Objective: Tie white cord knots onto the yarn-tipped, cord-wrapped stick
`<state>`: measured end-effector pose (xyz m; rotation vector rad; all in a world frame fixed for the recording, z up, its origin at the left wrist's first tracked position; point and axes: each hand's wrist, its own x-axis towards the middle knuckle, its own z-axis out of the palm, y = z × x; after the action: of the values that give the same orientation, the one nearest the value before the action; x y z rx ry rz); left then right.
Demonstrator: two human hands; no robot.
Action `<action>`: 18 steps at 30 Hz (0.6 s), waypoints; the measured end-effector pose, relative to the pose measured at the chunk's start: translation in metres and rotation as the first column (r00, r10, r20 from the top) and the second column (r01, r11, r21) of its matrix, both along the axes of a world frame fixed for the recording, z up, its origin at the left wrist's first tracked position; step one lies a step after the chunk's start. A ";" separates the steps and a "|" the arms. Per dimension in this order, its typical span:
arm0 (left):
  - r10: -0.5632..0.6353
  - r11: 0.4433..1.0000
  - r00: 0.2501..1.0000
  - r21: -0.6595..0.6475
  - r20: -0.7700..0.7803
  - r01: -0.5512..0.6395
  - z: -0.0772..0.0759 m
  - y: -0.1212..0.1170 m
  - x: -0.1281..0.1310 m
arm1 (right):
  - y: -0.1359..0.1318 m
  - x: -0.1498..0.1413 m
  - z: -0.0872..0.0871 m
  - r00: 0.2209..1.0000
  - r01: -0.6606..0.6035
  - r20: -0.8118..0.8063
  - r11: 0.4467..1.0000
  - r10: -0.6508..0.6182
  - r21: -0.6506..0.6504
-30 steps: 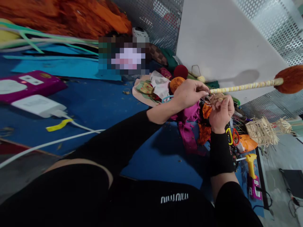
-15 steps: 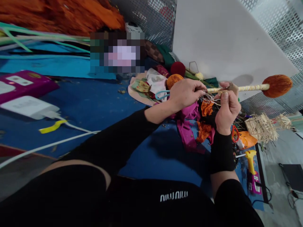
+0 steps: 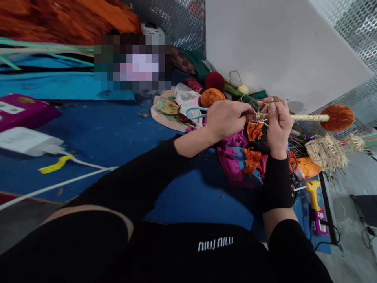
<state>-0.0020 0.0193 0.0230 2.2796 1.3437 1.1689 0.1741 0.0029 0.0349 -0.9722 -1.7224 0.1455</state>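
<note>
A thin stick wrapped in cream strip (image 3: 310, 117) lies level in front of me, with a fuzzy orange ball (image 3: 337, 118) on its right end. My left hand (image 3: 226, 120) is closed round the stick's other end. From behind that hand a light blue loop (image 3: 194, 113) sticks out to the left. My right hand (image 3: 279, 124) is closed in a pinch on a thin yellowish strip (image 3: 264, 103), just above the stick. Fine pale wires (image 3: 260, 122) hang between the hands. Part of the stick is hidden by my right hand.
Magenta cloth scraps (image 3: 231, 167), an orange ball (image 3: 212, 97) and a dark red ball (image 3: 215, 81) lie on the blue table (image 3: 179, 192). A yellow glue gun (image 3: 313, 194) and red-handled scissors (image 3: 293, 161) are at right. A white charger (image 3: 29, 140) with cable sits left.
My right hand has risen slightly and turned, drawing the strip up above the stick. My left hand keeps its hold. The whole view has shifted a little.
</note>
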 end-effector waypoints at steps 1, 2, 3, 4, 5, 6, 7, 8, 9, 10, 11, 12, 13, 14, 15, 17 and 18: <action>-0.009 1.000 1.000 0.025 -0.019 0.009 -0.001 -0.001 0.000 | 0.001 0.001 0.000 1.000 0.000 0.022 1.000 0.000 -0.015; -0.013 0.999 0.999 0.051 -0.041 0.015 -0.001 -0.001 0.001 | 0.002 0.001 -0.001 0.999 0.004 0.044 1.000 -0.003 -0.030; -0.011 0.997 0.998 0.078 -0.063 0.016 -0.002 -0.002 0.001 | 0.003 0.002 -0.001 0.998 0.013 0.064 0.999 -0.010 -0.042; -0.004 0.994 0.997 0.105 -0.083 0.012 -0.003 -0.003 0.002 | 0.004 0.003 -0.002 0.996 0.027 0.084 0.998 -0.022 -0.051; 0.005 0.991 0.995 0.130 -0.097 0.008 -0.004 -0.003 0.003 | 0.005 0.003 -0.003 0.994 0.045 0.104 0.998 -0.039 -0.054; 0.014 0.988 0.994 0.155 -0.104 0.003 -0.005 -0.004 0.003 | 0.005 0.004 -0.003 0.991 0.062 0.124 0.997 -0.055 -0.053; 0.017 0.984 0.994 0.179 -0.104 0.002 -0.006 -0.004 0.003 | 0.005 0.005 -0.004 0.987 0.076 0.142 0.996 -0.069 -0.048; 0.010 0.979 0.995 0.202 -0.102 0.011 -0.007 -0.003 0.003 | 0.006 0.005 -0.004 0.984 0.086 0.157 0.995 -0.078 -0.041; -0.004 0.974 0.995 0.224 -0.101 0.026 -0.009 -0.003 0.003 | 0.006 0.005 -0.005 0.982 0.090 0.168 0.995 -0.083 -0.037; -0.022 0.969 0.994 0.242 -0.103 0.046 -0.010 -0.002 0.003 | 0.007 0.005 -0.006 0.981 0.092 0.174 0.995 -0.085 -0.036; -0.039 0.964 0.993 0.256 -0.109 0.066 -0.011 -0.001 0.003 | 0.007 0.005 -0.006 0.981 0.093 0.174 0.995 -0.085 -0.039; -0.057 0.960 0.991 0.265 -0.120 0.087 -0.012 0.001 0.002 | 0.008 0.004 -0.007 0.982 0.091 0.170 0.995 -0.082 -0.046; -0.069 0.957 0.989 0.270 -0.132 0.102 -0.013 0.002 0.001 | 0.008 0.003 -0.007 0.984 0.084 0.162 0.995 -0.074 -0.055; -0.074 0.956 0.987 0.271 -0.141 0.111 -0.014 0.003 0.000 | 0.008 0.003 -0.006 0.987 0.072 0.151 0.995 -0.062 -0.062; -0.076 0.956 0.987 0.269 -0.144 0.113 -0.014 0.004 -0.002 | 0.008 0.003 -0.004 0.990 0.060 0.130 0.996 -0.051 -0.066; -0.070 0.961 0.988 0.257 -0.136 0.103 -0.013 0.007 -0.005 | 0.005 0.006 0.002 0.998 0.039 0.051 0.997 -0.036 -0.064; -0.061 0.965 0.990 0.245 -0.128 0.091 -0.011 0.008 -0.007 | 0.001 0.010 0.006 1.000 0.029 -0.006 0.997 -0.030 -0.070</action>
<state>-0.0092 0.0272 0.0118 2.5912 1.1937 1.2567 0.1837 0.0041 0.0414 -1.0469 -1.7049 0.1908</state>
